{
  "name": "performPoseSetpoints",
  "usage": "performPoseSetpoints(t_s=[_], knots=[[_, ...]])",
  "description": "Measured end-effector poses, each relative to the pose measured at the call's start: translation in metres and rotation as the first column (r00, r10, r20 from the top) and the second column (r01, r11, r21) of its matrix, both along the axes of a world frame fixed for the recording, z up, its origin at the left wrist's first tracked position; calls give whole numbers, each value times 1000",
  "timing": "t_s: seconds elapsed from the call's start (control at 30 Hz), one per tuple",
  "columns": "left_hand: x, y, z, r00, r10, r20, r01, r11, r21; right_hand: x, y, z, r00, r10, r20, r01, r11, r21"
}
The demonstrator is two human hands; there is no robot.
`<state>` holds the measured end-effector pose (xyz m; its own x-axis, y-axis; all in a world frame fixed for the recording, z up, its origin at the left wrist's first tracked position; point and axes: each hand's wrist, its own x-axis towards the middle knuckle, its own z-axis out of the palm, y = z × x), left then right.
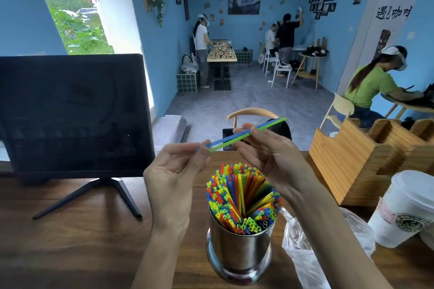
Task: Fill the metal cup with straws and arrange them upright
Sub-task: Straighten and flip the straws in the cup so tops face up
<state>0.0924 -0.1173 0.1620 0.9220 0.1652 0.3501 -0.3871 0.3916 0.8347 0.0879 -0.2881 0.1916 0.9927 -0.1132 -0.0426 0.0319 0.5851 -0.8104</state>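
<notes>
Wooden table (pixel 70 253) before me, metal cup (pixel 239 253) at its near edge, monitor (pixel 70 112) left, plastic bag (pixel 303 248), paper cup (pixel 408 209), wooden organiser (pixel 366 159) right.

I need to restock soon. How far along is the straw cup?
Mostly done: the metal cup is packed with straws, though several lean. In hand: both hands pinch a blue and a green straw. Left: inserting those and straightening the leaners.

Black brush-painted Chinese characters (pixel 394 13) stand on the white wall panel at right, partly legible as "遇…咖啡". The round green logo's lettering (pixel 412 222) on the white lidded paper cup (pixel 404 204) is too blurred to read.
</notes>
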Motion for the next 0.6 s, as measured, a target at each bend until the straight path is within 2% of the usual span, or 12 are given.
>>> performPoseSetpoints(t_s=[0.1, 0.27, 0.33, 0.4, 0.47, 0.53, 0.6], knots=[[2, 5, -9, 995, -83, -52, 91, 979, 180, 0, -3, 0, 996, -84, 29, 86, 993, -80], [0, 3, -14, 996, -79, -50, 93, 893, 441, -7, -4, -1, 990, -71, 126, 111, 932, -346], [1, 2, -16, 996, -67, -54, 86, 838, 538, -8, -8, 0, 975, -111, 194, 185, 887, -424], [2, 2, -18, 998, -53, -44, 68, 797, 600, -8, -17, 1, 937, -203, 285, 328, 794, -513], [3, 5, -19, 999, -40, -37, 54, 806, 590, -10, -27, -1, 895, -250, 370, 439, 648, -623], [5, 8, -22, 999, -18, -28, 31, 812, 582, -14, -31, -7, 906, -191, 379, 422, 497, -758], [7, 10, -26, 1000, -11, -22, 22, 815, 580, -18, -28, -20, 947, -86, 311, 321, 340, -884]])
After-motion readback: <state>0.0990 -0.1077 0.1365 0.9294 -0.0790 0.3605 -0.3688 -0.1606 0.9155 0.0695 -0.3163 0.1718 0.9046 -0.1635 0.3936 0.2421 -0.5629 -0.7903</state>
